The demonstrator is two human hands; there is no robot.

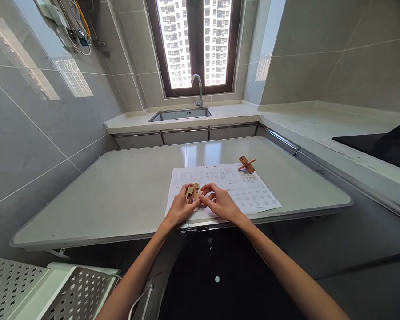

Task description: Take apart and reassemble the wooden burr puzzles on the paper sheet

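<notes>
Small notched wooden puzzle blocks are gathered between my two hands, just above the near edge of a printed sheet. My left hand is closed around them from the left side. From the right, my right hand presses with bent fingers and thumb against the same blocks. Its fingertips partly hide the pieces, so how they fit together cannot be made out. The instruction sheet lies flat beneath, with rows of small drawings. On its far right corner rests another group of crossed wooden pieces.
A pale folding table with a centre seam carries everything. Behind it is a counter with a sink and faucet under a window. A black object lies on the right counter. A perforated pale-green rack stands at lower left.
</notes>
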